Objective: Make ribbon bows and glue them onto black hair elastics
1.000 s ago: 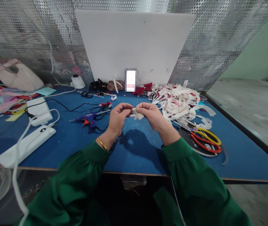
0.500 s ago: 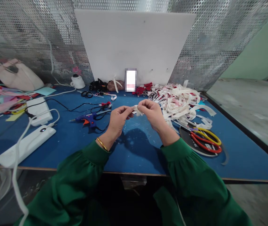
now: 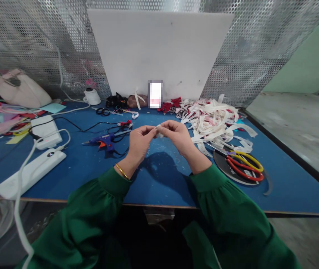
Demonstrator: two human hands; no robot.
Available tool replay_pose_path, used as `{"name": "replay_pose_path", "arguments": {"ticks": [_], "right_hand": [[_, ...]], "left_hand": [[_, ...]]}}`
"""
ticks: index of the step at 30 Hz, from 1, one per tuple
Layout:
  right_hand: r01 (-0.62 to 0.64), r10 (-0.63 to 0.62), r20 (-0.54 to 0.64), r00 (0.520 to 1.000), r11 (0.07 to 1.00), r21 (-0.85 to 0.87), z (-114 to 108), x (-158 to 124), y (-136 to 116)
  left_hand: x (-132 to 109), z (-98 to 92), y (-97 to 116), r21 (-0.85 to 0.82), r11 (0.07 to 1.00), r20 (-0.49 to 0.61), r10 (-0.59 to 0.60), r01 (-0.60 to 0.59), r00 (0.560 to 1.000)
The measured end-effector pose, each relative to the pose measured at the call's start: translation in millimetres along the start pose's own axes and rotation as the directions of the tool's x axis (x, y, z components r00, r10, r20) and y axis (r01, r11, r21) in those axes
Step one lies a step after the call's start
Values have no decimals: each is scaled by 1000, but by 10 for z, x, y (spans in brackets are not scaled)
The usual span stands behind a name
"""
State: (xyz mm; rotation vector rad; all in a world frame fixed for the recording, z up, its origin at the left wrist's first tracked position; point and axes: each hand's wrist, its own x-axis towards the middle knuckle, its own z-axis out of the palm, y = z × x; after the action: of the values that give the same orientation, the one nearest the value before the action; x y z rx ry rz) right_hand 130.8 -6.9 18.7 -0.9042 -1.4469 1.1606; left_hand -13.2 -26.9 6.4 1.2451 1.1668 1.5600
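Note:
A small piece of white ribbon (image 3: 158, 128) is pinched between my two hands above the blue table (image 3: 159, 190). My left hand (image 3: 141, 141) holds it by thumb and forefinger, and my right hand (image 3: 178, 138) grips it from the other side, the fingertips nearly meeting. Most of the ribbon is hidden by the fingers. To the right of my right hand lies a heap of white ribbon strips (image 3: 209, 119). Left of my left hand rests a blue glue gun (image 3: 106, 143) with an orange trigger.
Scissors (image 3: 244, 166) with yellow and red handles lie on a black disc (image 3: 221, 164) at right. White power strips (image 3: 33, 172) and cables occupy the left. A phone (image 3: 155, 94) leans on the white board (image 3: 159, 48), near red bows (image 3: 172, 105) and a white cup (image 3: 92, 97).
My right hand has moved slightly left, bringing the fingertips closer together. Less of the white ribbon shows between them. The things on the table stay where they were.

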Motion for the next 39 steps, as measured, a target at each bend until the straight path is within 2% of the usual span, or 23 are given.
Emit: {"name": "replay_pose_path", "arguments": {"ticks": [4, 8, 11, 13, 15, 19, 22, 26, 28, 30, 32, 34, 36, 39], "right_hand": [[20, -20, -84, 996, 1000, -1, 17, 1, 59], [16, -13, -119, 993, 1000, 19, 36, 11, 90], [54, -65, -117, 991, 994, -93, 30, 21, 104], [91, -110, -108, 988, 981, -170, 19, 24, 105], [102, -120, -104, 987, 982, -161, 11, 25, 94], [3, -1, -85, 996, 1000, 24, 14, 21, 56], [-95, 98, -40, 994, 992, 87, 26, 18, 45], [-68, 71, -40, 997, 995, 69, 41, 11, 58], [-26, 30, -61, 998, 997, 77, 50, 3, 64], [-7, 15, -64, 998, 992, 124, 61, -5, 70], [-24, 32, -40, 999, 983, 184, 68, -9, 80], [-39, 45, -26, 999, 981, 190, 64, -6, 92], [-15, 20, -41, 999, 993, 121, 49, 2, 102], [50, -52, -49, 997, 998, -30, 21, 13, 104]], "left_hand": [[-22, 15, 2, 54, 998, 16, 20, -21, 1000], [-37, 25, 25, -11, 999, 38, -49, 50, 998], [-31, 19, 36, -38, 993, 47, -109, 111, 993], [-20, 14, 29, -23, 994, 51, -103, 104, 993], [-8, 10, 13, -9, 997, 44, -73, 73, 996], [8, 10, -6, -19, 1000, -20, -19, 18, 1000], [3, 17, 5, -17, 1000, -55, 25, -26, 998], [-12, 31, 19, -3, 999, -50, 46, -46, 998], [-10, 32, 15, -69, 998, -20, -16, 15, 1000], [1, 25, 5, -201, 966, 49, -153, 160, 987], [14, 13, -3, -316, 891, 139, -296, 325, 945], [21, 1, -3, -349, 843, 181, -368, 409, 912], [16, -4, 9, -324, 859, 158, -365, 397, 918], [0, 1, 38, -250, 922, 80, -284, 295, 955]]}}
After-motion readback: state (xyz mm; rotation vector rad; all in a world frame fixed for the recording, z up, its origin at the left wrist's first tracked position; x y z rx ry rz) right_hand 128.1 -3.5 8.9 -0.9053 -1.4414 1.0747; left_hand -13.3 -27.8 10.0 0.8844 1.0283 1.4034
